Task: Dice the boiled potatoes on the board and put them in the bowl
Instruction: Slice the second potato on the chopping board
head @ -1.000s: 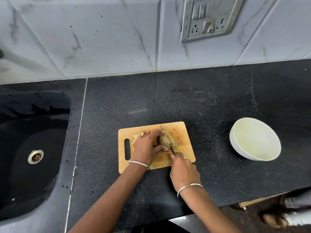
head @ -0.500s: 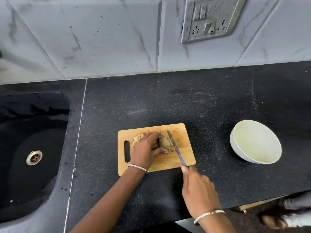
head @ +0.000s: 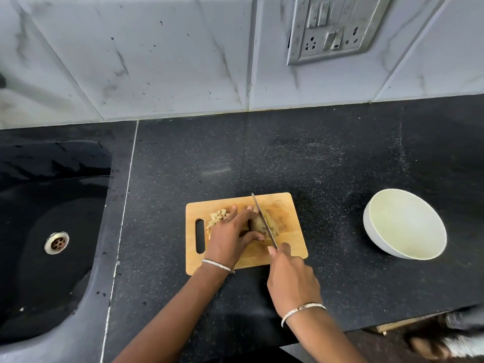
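Black speckled surface under a tiled wall, with a dark sink set in at left. White bowl at right, well apart from the wooden board at centre. Left hand is on the board, fingers curled over the potato. Right hand is at the board's near edge, fingers wrapped round the knife handle. Blade lies across the potato, tip pointing away. Diced pieces are heaped on the board beside the left hand.

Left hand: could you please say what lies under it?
The left hand holds a potato on the board, beside the knife; diced pieces show past its fingers. The rest under the palm is covered.
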`<state>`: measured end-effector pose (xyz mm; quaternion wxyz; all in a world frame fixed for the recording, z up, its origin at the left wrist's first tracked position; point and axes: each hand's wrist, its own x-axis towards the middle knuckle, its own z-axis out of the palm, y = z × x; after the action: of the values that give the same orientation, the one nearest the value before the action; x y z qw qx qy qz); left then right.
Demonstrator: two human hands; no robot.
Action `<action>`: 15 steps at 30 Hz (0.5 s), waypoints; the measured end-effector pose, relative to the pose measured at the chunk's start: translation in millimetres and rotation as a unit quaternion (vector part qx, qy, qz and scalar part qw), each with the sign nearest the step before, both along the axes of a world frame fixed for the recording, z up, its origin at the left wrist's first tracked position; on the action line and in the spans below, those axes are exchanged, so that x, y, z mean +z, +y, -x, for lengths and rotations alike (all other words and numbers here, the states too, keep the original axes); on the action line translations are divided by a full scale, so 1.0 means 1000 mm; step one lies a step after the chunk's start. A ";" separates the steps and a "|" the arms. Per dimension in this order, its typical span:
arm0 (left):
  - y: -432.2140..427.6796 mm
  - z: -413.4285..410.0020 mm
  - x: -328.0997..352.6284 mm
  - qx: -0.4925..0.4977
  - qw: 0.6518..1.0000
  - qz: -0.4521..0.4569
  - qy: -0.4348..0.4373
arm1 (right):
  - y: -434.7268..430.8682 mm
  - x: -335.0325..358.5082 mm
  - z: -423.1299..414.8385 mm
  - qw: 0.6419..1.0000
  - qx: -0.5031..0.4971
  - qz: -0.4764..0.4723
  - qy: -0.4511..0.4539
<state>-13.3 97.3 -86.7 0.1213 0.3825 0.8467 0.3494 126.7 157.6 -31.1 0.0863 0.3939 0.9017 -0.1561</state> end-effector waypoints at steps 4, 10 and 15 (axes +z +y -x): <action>0.001 0.001 -0.004 -0.003 1.000 0.008 0.005 | 0.010 -0.003 0.023 1.000 -0.008 0.021 0.014; 0.000 0.001 -0.009 0.004 1.000 0.009 0.011 | 0.011 -0.004 0.020 1.000 0.010 0.016 0.003; -0.002 0.001 -0.010 0.000 1.000 -0.006 0.019 | 0.007 -0.003 0.005 1.000 0.009 0.014 -0.025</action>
<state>-14.7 95.2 -97.1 0.1031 0.3892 0.8469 0.3474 121.6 164.2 -33.7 0.1152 0.3884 0.9005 -0.1581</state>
